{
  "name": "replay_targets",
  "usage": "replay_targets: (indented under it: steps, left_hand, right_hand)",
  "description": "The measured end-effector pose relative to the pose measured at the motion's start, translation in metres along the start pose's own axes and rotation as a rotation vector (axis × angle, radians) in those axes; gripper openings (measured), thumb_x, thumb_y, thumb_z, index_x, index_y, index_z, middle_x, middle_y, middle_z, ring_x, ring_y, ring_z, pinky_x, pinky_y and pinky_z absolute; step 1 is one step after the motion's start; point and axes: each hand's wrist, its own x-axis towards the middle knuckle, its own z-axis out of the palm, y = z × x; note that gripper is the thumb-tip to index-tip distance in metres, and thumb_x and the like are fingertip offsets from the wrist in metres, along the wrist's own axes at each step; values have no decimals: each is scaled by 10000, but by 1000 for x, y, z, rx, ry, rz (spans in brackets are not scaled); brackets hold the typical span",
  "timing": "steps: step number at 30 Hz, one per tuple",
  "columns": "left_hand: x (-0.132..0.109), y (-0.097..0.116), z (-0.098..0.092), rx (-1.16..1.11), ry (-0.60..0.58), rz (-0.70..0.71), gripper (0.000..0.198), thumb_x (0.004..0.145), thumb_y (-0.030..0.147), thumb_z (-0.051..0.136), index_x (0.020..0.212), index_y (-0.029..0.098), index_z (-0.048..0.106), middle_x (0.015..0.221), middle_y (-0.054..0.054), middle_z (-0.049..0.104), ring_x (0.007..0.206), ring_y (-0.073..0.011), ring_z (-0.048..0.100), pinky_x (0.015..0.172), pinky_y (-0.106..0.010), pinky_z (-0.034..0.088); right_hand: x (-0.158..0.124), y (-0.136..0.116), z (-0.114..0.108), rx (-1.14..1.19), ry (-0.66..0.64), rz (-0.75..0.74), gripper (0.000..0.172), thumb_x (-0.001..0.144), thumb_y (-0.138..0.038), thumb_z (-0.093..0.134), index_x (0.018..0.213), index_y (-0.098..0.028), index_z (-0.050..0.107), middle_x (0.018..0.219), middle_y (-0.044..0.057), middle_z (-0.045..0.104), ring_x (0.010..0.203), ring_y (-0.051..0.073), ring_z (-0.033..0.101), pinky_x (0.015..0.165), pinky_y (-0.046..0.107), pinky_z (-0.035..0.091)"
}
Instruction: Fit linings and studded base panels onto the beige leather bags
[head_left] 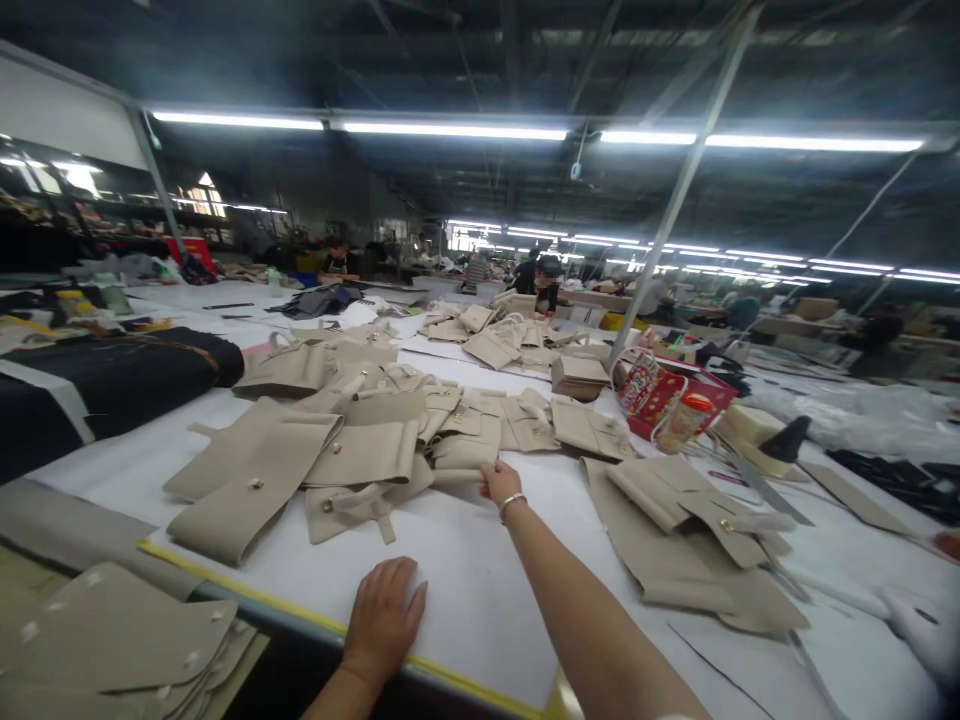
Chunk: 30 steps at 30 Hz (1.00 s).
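Many beige folded pieces point(255, 480) with small metal fasteners lie in a loose heap on the white table surface point(465, 560). My right hand point(501, 482), with a bracelet at the wrist, reaches to the front edge of the heap, its fingers closed on the edge of a beige piece point(459, 474). Near the yellow-edged front of the table, my left hand point(386, 610) rests on the surface, thumb apart from the fingers, holding nothing. More beige pieces point(675, 520) lie overlapped to the right of my right arm.
Flat beige pieces point(112, 630) are stacked at lower left, below a black roll point(120, 390). A red patterned bag point(652, 390) and a clear jar point(686, 420) stand by a slanted pole point(675, 210). People point(544, 280) are farther back.
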Motion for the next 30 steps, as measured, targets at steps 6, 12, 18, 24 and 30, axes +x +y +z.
replay_targets:
  steps: [6,12,18,24,30]
  left_hand:
    - [0,7,-14,-179,-44,-101,264,817,330,509,995,160,603,1017,-109,619,972,-262,524,886,-441,385]
    - [2,66,-38,-1135,-174,-629,207,685,343,669,833,199,667,952,-69,635,1034,-234,509,951,-362,365]
    - [-15,93,-74,-1446,-147,-981,292,751,402,613,905,155,624,846,-70,624,768,-172,604,627,-265,495]
    - [-45,87,-108,-1653,29,-1244,158,767,202,620,898,124,578,819,-75,629,680,-147,610,614,-286,531]
    - [-83,88,-132,-1674,38,-1287,187,744,237,638,894,134,597,782,-49,628,623,-142,596,524,-252,491]
  right_hand:
    - [-91,16,-73,111,-10,129,195,795,-331,572,779,-144,518,513,-73,426,405,43,413,423,177,417]
    - [-182,16,-88,300,-151,234,253,690,-322,621,848,-182,481,550,-87,437,396,35,421,408,173,412]
    - [-230,-4,-72,426,-342,210,366,673,-307,639,974,-202,459,661,-72,486,420,30,472,439,182,452]
    - [-268,-8,-43,124,-545,83,455,656,-256,580,1060,-195,380,843,-7,557,387,85,526,364,231,443]
    - [-304,-25,-18,-150,-609,-107,408,696,-156,533,1084,-214,425,790,-19,562,397,54,492,379,200,443]
